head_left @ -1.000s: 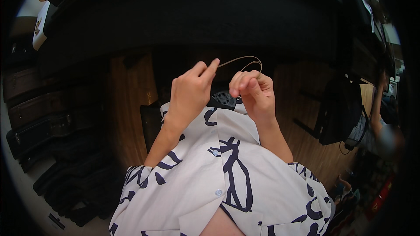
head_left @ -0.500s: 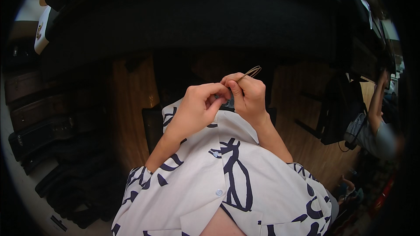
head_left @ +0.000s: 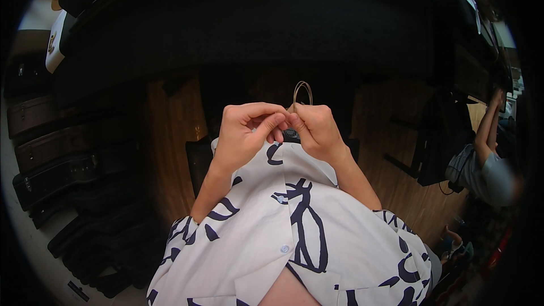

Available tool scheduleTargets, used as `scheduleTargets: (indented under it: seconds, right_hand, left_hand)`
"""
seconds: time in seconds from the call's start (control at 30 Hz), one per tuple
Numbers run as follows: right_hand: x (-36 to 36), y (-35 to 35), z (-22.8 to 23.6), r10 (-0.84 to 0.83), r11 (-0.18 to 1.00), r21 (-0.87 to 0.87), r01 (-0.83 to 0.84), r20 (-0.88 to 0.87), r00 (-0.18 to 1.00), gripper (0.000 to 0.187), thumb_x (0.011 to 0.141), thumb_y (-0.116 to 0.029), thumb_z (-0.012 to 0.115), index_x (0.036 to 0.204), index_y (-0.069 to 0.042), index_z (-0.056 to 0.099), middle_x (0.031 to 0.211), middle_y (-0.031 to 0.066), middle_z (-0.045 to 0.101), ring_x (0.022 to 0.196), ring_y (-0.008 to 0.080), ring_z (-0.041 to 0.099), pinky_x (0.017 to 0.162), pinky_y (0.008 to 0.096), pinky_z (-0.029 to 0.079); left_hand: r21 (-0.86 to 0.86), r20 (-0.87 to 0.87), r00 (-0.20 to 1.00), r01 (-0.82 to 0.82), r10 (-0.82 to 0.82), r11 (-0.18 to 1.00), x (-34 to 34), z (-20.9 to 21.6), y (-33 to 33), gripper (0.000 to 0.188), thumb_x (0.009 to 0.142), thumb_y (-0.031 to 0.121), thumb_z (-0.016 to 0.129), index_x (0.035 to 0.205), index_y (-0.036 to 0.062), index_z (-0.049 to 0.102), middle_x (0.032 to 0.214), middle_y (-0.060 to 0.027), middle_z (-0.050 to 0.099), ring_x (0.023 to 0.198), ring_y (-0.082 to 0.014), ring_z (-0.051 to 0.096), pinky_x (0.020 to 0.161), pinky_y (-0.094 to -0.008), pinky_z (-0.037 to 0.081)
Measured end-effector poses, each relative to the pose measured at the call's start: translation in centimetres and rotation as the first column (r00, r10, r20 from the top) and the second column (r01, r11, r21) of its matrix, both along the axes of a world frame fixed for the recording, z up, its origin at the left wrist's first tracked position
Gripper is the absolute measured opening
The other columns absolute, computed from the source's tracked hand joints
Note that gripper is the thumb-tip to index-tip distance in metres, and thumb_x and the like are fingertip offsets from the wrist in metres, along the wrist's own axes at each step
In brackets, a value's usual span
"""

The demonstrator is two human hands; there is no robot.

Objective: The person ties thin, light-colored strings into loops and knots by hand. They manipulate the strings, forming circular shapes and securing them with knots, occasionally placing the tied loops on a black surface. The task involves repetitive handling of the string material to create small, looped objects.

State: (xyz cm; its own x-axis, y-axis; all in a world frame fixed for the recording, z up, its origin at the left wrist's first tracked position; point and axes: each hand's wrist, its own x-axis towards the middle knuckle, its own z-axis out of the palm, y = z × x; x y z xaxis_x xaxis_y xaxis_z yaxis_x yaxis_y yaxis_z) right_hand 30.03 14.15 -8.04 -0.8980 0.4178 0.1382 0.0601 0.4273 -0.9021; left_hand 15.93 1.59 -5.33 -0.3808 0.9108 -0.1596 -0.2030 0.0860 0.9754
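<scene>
My left hand (head_left: pixel 246 130) and my right hand (head_left: pixel 317 130) meet fingertip to fingertip in front of my chest. Between them they pinch a thin tan wire loop (head_left: pixel 302 92) that stands up as a small narrow arch above the fingers. A small dark object (head_left: pixel 290 134) shows just below the fingers, mostly hidden by them. My white shirt with dark blue markings (head_left: pixel 294 221) fills the lower middle of the view.
A wide dark tabletop (head_left: pixel 255 28) spans the upper view above a wooden floor (head_left: pixel 170 147). Several dark instrument cases (head_left: pixel 62 158) lie stacked at the left. Another person's arm (head_left: pixel 481 158) shows at the right beside a dark bag (head_left: pixel 442 136).
My hands have come together from apart. The wire loop, first a wide arc between them, has been drawn into a small upright arch above the fingertips.
</scene>
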Motion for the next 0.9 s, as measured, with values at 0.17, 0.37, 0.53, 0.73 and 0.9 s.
scheduleTargets:
  seconds: [0.17,0.37,0.53,0.73,0.9]
  right_hand:
    - [0.2,-0.2,0.3,0.071,0.991,-0.110,-0.080,-0.085,0.994,0.021,0.097,-0.012,0.055,0.079,-0.001,0.058,0.064,0.0122,0.059,0.055,0.0292,0.058,0.051,0.0359,0.043]
    - [0.8,0.5,0.0,0.169,0.978,-0.107,-0.176,-0.073,0.983,0.024,0.096,-0.015,0.057,0.075,-0.003,0.058,0.056,0.0096,0.050,0.046,0.0246,0.047,0.046,0.0337,0.036]
    - [0.6,0.0,1.1,0.157,0.976,-0.124,-0.176,-0.151,0.976,0.031,0.090,-0.011,0.057,0.061,-0.003,0.051,0.050,0.0077,0.042,0.041,0.0207,0.038,0.043,0.0321,0.030]
    - [1.2,0.4,0.3,0.130,0.965,-0.193,-0.178,-0.235,0.963,0.032,0.089,-0.008,0.055,0.058,-0.003,0.049,0.047,0.0060,0.038,0.038,0.0179,0.034,0.041,0.0314,0.027]
    - [1.5,0.8,0.9,-0.024,0.981,-0.191,-0.028,-0.266,0.964,0.034,0.092,-0.009,0.055,0.059,-0.002,0.049,0.047,0.0049,0.036,0.038,0.0156,0.033,0.041,0.0303,0.026]
  left_hand:
    - [0.088,-0.227,0.969,-0.075,0.093,0.993,0.4,-0.5,0.4,0.008,0.085,-0.002,0.072,0.093,-0.0023,0.075,0.081,-0.0094,0.068,0.065,-0.0132,0.066,0.055,-0.0204,0.051]
    - [0.227,-0.482,0.843,-0.144,0.239,0.963,0.7,-0.4,0.4,0.013,0.075,-0.001,0.080,0.087,0.0022,0.076,0.086,-0.0076,0.067,0.072,-0.0141,0.065,0.059,-0.0230,0.051]
    - [0.352,-0.462,0.838,-0.129,0.292,0.927,1.0,-0.5,1.1,0.014,0.076,-0.004,0.078,0.088,0.0008,0.072,0.091,-0.0087,0.067,0.077,-0.0149,0.063,0.067,-0.0247,0.051]
    - [0.297,-0.426,0.874,-0.106,0.231,0.949,1.5,0.0,1.0,0.016,0.079,-0.005,0.075,0.094,0.0012,0.074,0.089,-0.0092,0.068,0.076,-0.0149,0.065,0.065,-0.0232,0.051]
    - [0.335,-0.606,0.753,-0.050,0.255,0.941,1.7,-0.5,1.5,0.021,0.074,-0.005,0.076,0.094,0.0031,0.075,0.090,-0.0081,0.069,0.075,-0.0187,0.066,0.062,-0.0257,0.053]
